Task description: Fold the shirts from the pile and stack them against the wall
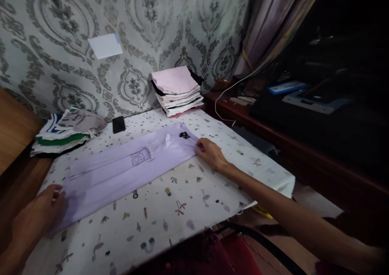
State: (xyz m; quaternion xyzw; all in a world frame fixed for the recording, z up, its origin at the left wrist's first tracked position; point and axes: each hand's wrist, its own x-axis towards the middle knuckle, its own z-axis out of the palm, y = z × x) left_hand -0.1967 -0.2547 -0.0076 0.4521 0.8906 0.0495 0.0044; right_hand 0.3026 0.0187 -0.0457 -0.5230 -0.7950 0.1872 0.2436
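across printed surface (188, 204), right hand (212, 155) pinches shirt (112, 177); left hand (41, 212), grip unclear, at other end; uneven tug could crease it.

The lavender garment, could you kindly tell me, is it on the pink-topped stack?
No, the lavender garment lies on the patterned white cover.

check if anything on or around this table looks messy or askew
The left pile of clothes looks untidy: its grey top piece is rumpled, unlike the squarer stack farther right. The white sheet on the wall looks tilted. Nothing looks spilled.
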